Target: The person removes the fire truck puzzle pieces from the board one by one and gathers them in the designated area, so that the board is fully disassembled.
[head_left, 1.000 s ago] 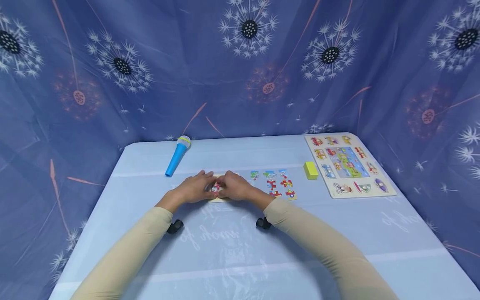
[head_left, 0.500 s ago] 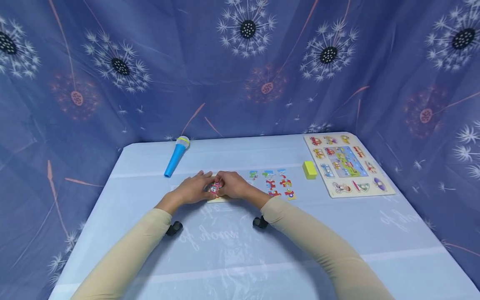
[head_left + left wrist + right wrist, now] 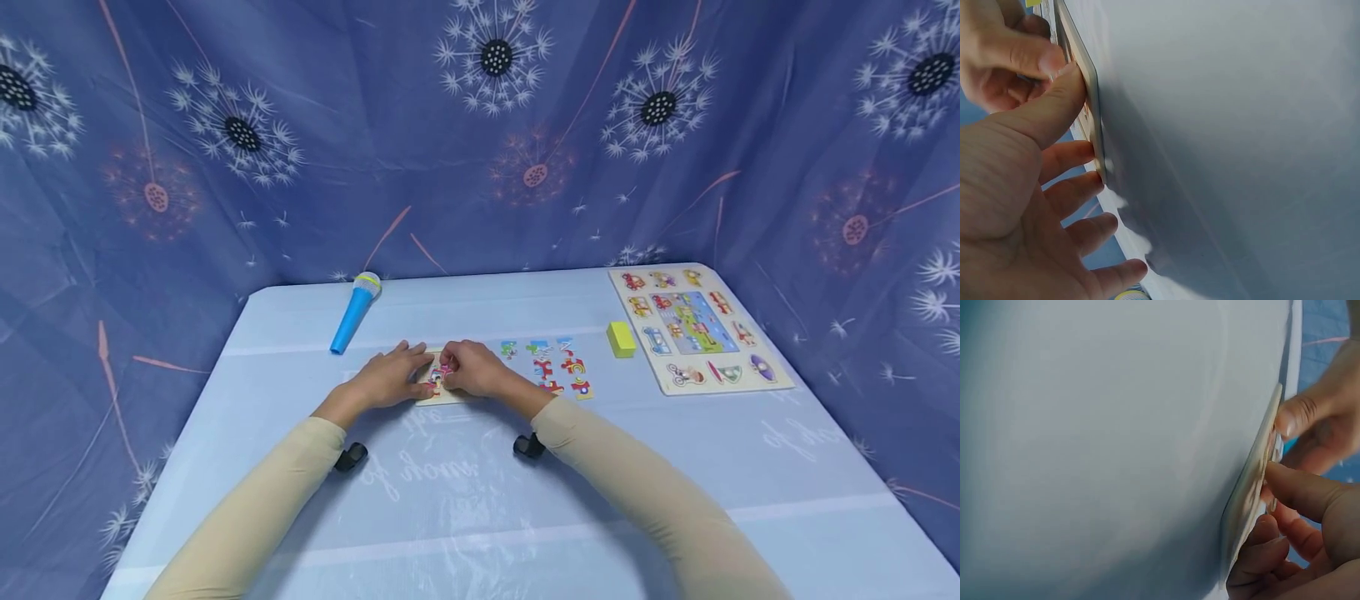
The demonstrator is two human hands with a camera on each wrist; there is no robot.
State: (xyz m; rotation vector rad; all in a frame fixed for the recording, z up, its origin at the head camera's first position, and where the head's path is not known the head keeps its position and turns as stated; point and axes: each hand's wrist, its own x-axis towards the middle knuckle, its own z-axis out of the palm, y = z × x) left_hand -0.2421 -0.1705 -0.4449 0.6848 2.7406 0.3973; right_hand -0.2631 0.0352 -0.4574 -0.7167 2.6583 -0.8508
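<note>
A small pale wooden puzzle board [image 3: 450, 399] lies between both hands, with red picture pieces [image 3: 436, 379] on it. The left hand [image 3: 386, 377] rests at its left side. In the left wrist view that hand's thumb presses the board's face, and the other fingers spread, some touching the edge. From the right, the right hand [image 3: 476, 370] pinches a puzzle piece [image 3: 1274, 505] between thumb and forefinger over the board, its other fingers curled. The piece is mostly hidden by the fingers. Several loose jigsaw pieces [image 3: 573, 367] lie in columns right of the board.
A blue toy microphone [image 3: 352, 317] lies at the back left. Right of the loose pieces stand a yellow block [image 3: 621, 340] and a large picture peg board [image 3: 720, 382]. Patterned blue cloth [image 3: 360, 167] hangs behind the table [image 3: 450, 533].
The right hand has drawn slightly to the right, its fingers pinching a piece over the board, and more of the board shows between the hands. The left hand stays almost in place.
</note>
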